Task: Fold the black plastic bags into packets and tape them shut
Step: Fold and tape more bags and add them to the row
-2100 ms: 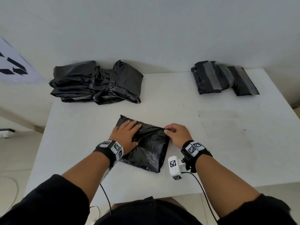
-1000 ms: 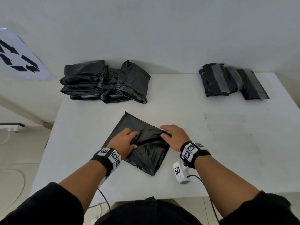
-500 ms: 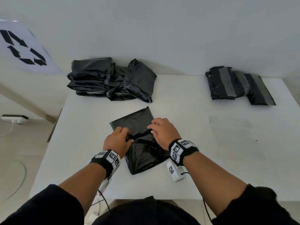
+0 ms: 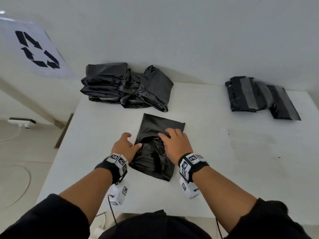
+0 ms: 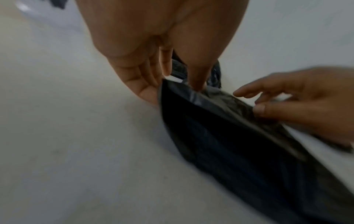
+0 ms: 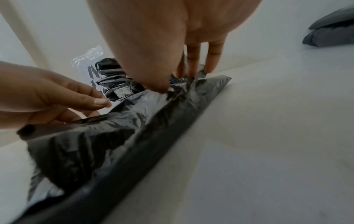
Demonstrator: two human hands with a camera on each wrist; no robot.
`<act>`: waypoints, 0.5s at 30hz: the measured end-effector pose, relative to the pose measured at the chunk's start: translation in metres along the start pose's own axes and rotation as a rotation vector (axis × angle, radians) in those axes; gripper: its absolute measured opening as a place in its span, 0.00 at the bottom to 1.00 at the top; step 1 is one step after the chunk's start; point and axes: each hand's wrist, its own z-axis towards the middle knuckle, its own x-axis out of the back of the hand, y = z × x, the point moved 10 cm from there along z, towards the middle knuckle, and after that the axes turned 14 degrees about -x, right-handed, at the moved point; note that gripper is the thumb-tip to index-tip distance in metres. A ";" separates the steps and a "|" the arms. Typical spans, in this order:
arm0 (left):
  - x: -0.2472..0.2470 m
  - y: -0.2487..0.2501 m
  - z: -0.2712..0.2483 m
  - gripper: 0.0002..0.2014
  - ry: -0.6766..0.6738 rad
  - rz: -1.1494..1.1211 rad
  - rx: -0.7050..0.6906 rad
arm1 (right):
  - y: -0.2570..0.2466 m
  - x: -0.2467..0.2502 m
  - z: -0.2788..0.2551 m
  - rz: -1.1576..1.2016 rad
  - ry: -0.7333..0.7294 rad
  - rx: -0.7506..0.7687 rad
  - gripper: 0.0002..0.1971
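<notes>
A partly folded black plastic bag [image 4: 155, 152] lies lengthwise in front of me on the white table [image 4: 241, 161]. My left hand [image 4: 133, 140] sits at its left edge, with the thumb resting on the plastic and the fingers spread loosely beside the edge [image 5: 149, 97]. My right hand [image 4: 168, 135] lies on the bag's upper right part. In the right wrist view its thumb and fingers [image 6: 191, 65] bunch a crinkle of the bag [image 6: 134, 121] between them. The bag's near end is flat and free.
A heap of unfolded black bags [image 4: 127, 87] sits at the table's back left. Taped black packets [image 4: 259, 97] lie at the back right. A recycling sign [image 4: 36, 49] hangs on the left wall, and a power strip [image 4: 21, 121] lies on the floor beyond the table's left edge.
The bag has turned from a diagonal to lying lengthwise away from me. My left hand has let go of its grip and spread at the left edge. My right hand has moved up the bag.
</notes>
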 end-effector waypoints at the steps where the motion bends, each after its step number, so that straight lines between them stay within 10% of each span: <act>1: -0.003 -0.004 -0.001 0.29 -0.019 -0.033 0.032 | -0.004 -0.001 -0.002 0.008 0.012 0.059 0.25; 8: -0.022 -0.019 -0.012 0.12 -0.228 -0.003 0.031 | -0.007 -0.023 -0.009 -0.016 -0.115 0.112 0.23; 15: -0.009 -0.023 -0.026 0.11 -0.044 -0.212 0.073 | -0.011 -0.018 -0.009 0.005 -0.100 0.066 0.23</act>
